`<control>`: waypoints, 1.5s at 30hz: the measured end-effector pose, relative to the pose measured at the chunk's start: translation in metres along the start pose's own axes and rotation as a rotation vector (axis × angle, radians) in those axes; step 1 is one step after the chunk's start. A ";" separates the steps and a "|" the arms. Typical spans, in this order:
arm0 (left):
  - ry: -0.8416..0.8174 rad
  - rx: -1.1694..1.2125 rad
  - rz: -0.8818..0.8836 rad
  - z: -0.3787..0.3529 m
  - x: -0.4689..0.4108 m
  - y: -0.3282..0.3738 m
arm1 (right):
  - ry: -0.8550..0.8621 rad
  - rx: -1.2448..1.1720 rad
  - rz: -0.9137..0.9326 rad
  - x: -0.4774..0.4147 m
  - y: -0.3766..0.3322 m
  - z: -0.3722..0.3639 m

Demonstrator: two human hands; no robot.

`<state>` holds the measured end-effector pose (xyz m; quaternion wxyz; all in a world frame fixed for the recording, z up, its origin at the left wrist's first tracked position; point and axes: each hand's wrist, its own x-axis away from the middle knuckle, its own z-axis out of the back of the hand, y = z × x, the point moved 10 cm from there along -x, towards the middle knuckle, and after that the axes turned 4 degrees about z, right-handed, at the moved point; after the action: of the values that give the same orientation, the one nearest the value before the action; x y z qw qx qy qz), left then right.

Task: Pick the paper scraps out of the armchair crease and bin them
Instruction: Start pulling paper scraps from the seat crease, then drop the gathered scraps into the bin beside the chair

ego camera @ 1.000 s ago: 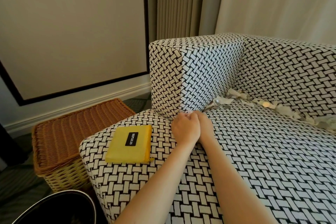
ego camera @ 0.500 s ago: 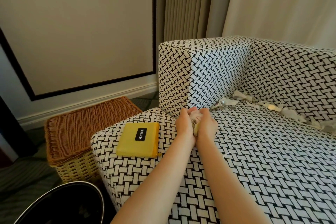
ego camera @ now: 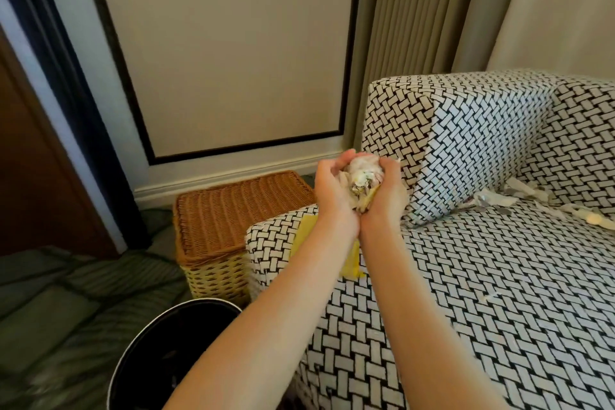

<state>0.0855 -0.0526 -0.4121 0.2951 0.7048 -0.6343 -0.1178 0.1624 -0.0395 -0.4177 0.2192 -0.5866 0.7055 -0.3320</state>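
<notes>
The left hand point(ego camera: 334, 200) and the right hand point(ego camera: 387, 200) are cupped side by side, heels touching, held up in the air above the front corner of the armchair point(ego camera: 499, 293); between them sits a crumpled wad of paper scraps point(ego camera: 361, 176), whitish with yellow and grey bits. The left fingers point(ego camera: 342, 160) curl over the wad from one side and the right fingers point(ego camera: 389, 165) curl over it from the other, so both hands grip it; the fingertips nearly meet over the top.

More loose scraps point(ego camera: 492, 201) lie in the crease where the seat meets the armrest point(ego camera: 466, 130) and the back, trailing off to the right edge of the view.

A black round bin point(ego camera: 159, 363) stands on the floor at lower left, below the left forearm and well apart from the wad; a wicker basket point(ego camera: 239, 206) stands just beside the armchair's corner, by the wall. A flat yellow item point(ego camera: 304, 233) lies on the seat corner, mostly hidden by the forearms.
</notes>
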 end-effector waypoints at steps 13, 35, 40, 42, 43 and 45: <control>0.260 0.015 -0.212 0.140 0.021 0.117 | -0.184 0.078 -0.329 0.069 0.153 -0.086; 0.651 -0.334 0.047 0.380 0.050 0.093 | -0.346 0.412 -0.961 0.147 0.351 0.031; 0.664 -0.768 0.207 0.406 0.053 0.076 | -0.383 0.574 -1.013 0.157 0.364 0.046; 0.619 -0.844 0.280 0.409 0.054 0.068 | -0.415 0.684 -1.017 0.159 0.360 0.050; 0.608 -0.872 0.302 0.410 0.056 0.066 | -0.435 0.758 -1.010 0.158 0.358 0.052; 0.613 -0.911 0.302 0.411 0.057 0.068 | -0.477 0.847 -1.005 0.159 0.351 0.053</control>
<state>-0.1833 -0.2187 -0.6894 0.7534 0.4098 -0.4985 -0.1261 -0.0746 -0.1733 -0.6960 0.3979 -0.7628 0.0913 -0.5016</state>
